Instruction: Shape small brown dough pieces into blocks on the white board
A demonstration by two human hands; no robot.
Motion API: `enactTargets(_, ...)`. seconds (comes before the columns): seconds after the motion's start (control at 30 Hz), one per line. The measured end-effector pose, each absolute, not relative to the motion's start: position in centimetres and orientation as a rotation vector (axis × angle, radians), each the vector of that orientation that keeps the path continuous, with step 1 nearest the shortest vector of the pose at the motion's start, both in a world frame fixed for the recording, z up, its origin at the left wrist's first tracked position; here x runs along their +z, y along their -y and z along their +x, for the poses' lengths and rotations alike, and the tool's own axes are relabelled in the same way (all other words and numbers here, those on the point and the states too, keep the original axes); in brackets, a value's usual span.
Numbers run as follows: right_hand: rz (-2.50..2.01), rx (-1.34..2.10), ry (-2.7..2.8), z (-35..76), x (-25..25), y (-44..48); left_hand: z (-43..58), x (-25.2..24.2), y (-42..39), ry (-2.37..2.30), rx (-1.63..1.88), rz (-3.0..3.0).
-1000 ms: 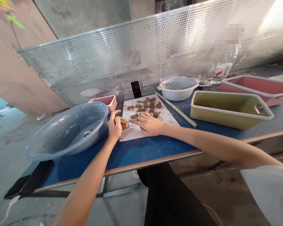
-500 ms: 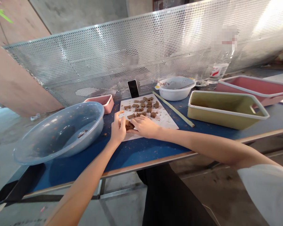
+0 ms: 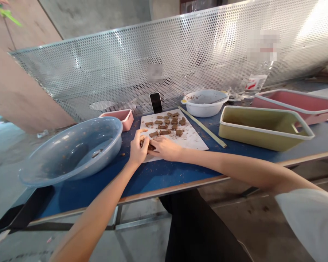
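Both hands meet at the near left part of a white board [image 3: 192, 142]. My left hand [image 3: 138, 150] curls its fingers around a lump of brown clay [image 3: 151, 147]. From the other side, my right hand [image 3: 166, 147] grips the same lump, its fingers closed over it. The two hands cover most of the clay, so its full shape is hidden. Just beyond them on the board lie several small brown clay pieces [image 3: 166, 122], some blocky and some elongated, with crumbs around them.
A large blue basin [image 3: 71, 178] stands left, beside a small pink bin [image 3: 128, 122]. A phone [image 3: 155, 103] leans behind the board. Right of it are a pale stick [image 3: 203, 127], a white basin [image 3: 205, 109], a green bin [image 3: 262, 136], a pink bin [image 3: 303, 103] and a bottle [image 3: 254, 83].
Both hands stay on the clay lump, and the right hand's fingers have shifted slightly closer to the left hand. The whole view has moved a little; the other things stand as before.
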State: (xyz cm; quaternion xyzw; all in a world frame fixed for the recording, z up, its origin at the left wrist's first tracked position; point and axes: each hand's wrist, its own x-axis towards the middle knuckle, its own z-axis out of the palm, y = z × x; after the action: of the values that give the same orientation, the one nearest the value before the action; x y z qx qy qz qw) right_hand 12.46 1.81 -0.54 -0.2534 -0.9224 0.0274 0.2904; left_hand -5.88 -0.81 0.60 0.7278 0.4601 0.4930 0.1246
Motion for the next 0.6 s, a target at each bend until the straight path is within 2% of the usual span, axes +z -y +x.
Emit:
enactTargets(0.4,-0.677,0.028,2.376,13.9,-0.4,-2.7,-6.6,0.1,-1.2,-1.100,1.440,1.703)
enactTargets(0.6,-0.625,0.013,2.381,13.8,-0.4,-2.7,-6.7,-0.2,-1.6,-1.238,1.471,1.773)
